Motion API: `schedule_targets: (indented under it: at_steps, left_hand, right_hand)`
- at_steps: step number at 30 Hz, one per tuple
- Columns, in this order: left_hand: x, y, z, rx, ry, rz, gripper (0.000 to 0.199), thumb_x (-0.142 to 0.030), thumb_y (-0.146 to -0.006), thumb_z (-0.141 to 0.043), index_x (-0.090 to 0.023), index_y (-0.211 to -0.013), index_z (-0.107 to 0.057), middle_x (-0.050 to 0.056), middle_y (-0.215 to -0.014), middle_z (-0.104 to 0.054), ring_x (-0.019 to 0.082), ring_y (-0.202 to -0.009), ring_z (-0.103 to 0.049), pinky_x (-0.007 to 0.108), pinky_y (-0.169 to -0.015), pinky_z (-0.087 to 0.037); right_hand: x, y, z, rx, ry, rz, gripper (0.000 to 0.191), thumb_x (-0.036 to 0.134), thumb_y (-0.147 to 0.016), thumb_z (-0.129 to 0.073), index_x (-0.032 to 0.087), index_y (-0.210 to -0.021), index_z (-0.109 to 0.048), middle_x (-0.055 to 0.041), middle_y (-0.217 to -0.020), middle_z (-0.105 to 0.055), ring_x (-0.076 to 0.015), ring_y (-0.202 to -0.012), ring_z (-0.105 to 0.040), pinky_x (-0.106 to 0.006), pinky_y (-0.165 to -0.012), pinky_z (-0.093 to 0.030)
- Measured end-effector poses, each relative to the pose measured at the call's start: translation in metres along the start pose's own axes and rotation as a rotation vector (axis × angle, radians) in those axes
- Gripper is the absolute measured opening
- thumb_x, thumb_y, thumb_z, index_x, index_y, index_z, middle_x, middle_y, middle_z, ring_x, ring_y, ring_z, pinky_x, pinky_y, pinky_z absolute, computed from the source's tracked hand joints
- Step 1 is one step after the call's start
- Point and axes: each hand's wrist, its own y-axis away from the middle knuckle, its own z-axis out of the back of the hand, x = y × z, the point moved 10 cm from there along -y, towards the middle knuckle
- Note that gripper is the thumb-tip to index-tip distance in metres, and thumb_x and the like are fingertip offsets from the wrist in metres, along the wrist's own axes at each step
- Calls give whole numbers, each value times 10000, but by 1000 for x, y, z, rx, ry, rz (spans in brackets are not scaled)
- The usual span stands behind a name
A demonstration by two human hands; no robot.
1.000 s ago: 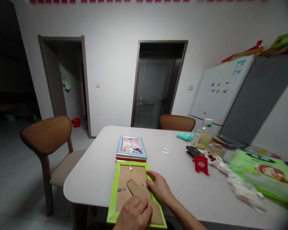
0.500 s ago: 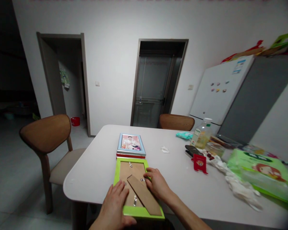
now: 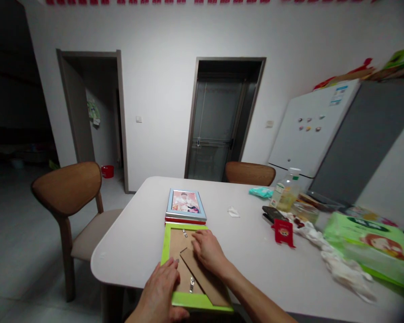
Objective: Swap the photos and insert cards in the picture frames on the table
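A lime-green picture frame (image 3: 188,299) lies face down at the near table edge, showing its brown backing board (image 3: 178,240). A brown stand leg (image 3: 205,280) slants across the board; metal clips show at the top and bottom. My left hand (image 3: 160,287) grips the frame's lower left side, fingers over the rim and thumb by the bottom edge. My right hand (image 3: 208,251) rests over the upper right of the backing, fingers apart and slightly bent, covering the right-hand clip. Just beyond lies a light blue picture frame (image 3: 186,204) with a photo facing up, on top of a red-edged one (image 3: 185,220).
To the right on the white table (image 3: 131,237) are a scrap of paper (image 3: 233,211), a red card (image 3: 283,232), a dark wallet-like item (image 3: 272,214), a bottle (image 3: 286,190), crumpled tissue (image 3: 346,276) and a green tissue pack (image 3: 370,242). A wooden chair (image 3: 69,188) stands left.
My right hand has moved up and left from the frame's right edge onto the backing, now covering the right-hand clip. My left hand stays nearly in place. The view has tilted slightly.
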Motion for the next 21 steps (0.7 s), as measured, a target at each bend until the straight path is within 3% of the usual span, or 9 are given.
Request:
schedule_targets:
  at_steps: [8,21]
  left_hand:
    - [3,-2,-2,-9,26,-20,613,-345,-406,-764,-176,-950,-537,100,-1290,-399,261,-1205,-309,403,-1011,-227]
    - [6,0,-3,-15,33,6,640,-379,-407,-755,-179,-974,-535,87,-1295,-394,241,-1214,-296,382,-1017,-208]
  right_hand:
    - [22,-26,-31,61,37,-14,206,235,-753,-430,151,-798,-613,-97,-912,-576,-193,-869,-467,-272,-749,-309]
    - [11,-42,-38,15,-34,-51,250,186,-773,-394,150,-748,-640,-88,-784,-638,-153,-702,-537,-235,-636,-330]
